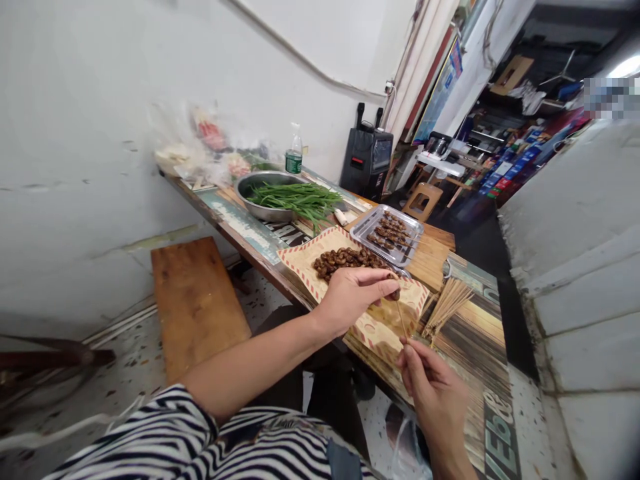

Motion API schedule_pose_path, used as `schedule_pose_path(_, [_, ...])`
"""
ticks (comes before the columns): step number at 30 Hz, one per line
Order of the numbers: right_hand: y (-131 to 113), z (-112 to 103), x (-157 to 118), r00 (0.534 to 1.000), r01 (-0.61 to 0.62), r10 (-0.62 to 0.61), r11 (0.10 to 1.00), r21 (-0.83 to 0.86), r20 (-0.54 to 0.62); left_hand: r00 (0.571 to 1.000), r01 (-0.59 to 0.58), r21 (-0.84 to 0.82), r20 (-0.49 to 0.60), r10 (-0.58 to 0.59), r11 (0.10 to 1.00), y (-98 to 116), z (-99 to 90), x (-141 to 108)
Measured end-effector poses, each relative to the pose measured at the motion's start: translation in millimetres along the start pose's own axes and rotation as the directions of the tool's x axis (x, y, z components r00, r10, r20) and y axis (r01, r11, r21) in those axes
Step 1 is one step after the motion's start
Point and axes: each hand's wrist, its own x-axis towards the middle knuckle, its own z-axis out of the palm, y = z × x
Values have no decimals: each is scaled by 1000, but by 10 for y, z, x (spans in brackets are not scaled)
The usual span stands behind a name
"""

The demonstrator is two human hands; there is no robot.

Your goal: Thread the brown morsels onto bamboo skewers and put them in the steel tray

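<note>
My left hand (350, 297) pinches a dark brown piece of food (395, 292) at the upper end of a thin bamboo skewer (403, 322). Lower down, the fingers of my right hand (433, 381) are closed around the same skewer. Both hands are over the near edge of a paper sheet with a striped border (311, 252). A pile of glossy brown food pieces (343, 260), whose exact kind I cannot tell, lies on the paper just beyond my left hand. To the right, a bundle of bamboo skewers (450, 303) rests on the table.
A metal tray (361, 233) with several loaded skewers stands behind the paper. Farther left are a steel bowl (265, 212) of long green vegetables, a bottle (294, 157) and plastic bags (185, 157). A wooden bench (195, 300) stands left; a black speaker (367, 157) is behind the table.
</note>
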Motion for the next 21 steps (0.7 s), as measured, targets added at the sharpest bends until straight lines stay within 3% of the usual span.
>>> schedule_pose_path(8, [-137, 34, 36, 999, 17, -18, 999, 38, 35, 996, 73, -15, 56, -72, 997, -46, 80, -27])
schedule_pose_path(13, [-206, 40, 89, 997, 37, -43, 995, 90, 62, 986, 131, -114, 121, -117, 985, -116, 50, -9])
schedule_pose_path(18, [-188, 40, 116, 996, 46, -54, 992, 114, 66, 991, 134, -155, -7, -137, 979, -189, 5, 18])
schedule_pose_path(21, [-175, 39, 118, 997, 38, -46, 991, 131, 60, 993, 118, -87, -12, -120, 989, -224, 5, 15])
